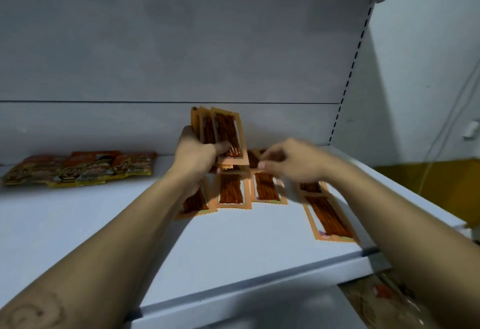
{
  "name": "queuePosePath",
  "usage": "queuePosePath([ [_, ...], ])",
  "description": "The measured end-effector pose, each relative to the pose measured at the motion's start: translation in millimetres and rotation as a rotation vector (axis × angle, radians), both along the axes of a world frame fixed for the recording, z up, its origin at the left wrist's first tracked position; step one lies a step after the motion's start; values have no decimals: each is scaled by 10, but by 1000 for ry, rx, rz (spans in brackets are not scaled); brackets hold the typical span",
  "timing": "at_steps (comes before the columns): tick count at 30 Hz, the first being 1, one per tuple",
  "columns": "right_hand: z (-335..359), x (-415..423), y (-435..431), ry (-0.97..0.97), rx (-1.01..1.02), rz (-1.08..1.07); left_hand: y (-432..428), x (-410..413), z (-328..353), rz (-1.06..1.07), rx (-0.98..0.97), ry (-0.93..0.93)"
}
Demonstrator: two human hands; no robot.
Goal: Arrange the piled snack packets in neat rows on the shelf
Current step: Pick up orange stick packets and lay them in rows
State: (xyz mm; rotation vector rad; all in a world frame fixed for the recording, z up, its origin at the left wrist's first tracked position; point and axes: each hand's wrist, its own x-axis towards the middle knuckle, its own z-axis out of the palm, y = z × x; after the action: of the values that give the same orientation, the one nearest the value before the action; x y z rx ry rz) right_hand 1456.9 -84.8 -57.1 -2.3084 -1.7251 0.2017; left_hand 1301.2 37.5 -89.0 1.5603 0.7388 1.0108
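Left hand (200, 157) grips bunch of snack packets (220, 131), upright; loose packets (231, 191) lie flat on shelf (104, 225) at its 5 o'clock, partly hidden by arms. Right hand (291, 165) blurred, fingers curled; grip cannot be told.

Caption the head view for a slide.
Left hand grips several orange snack packets above a white shelf; right hand hovers over flat packets.
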Motion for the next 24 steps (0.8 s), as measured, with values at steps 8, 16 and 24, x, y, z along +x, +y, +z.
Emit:
queuePosePath([
  [8,-271,74,-297,-267,-146,7,-91,48,-89,-53,0,37],
  [16,-269,193,-483,-128,-146,-25,-166,-24,-88,-43,-25,17],
  [24,-376,394,-532,-101,67,-391,-255,55,-128,-86,-42,25],
])
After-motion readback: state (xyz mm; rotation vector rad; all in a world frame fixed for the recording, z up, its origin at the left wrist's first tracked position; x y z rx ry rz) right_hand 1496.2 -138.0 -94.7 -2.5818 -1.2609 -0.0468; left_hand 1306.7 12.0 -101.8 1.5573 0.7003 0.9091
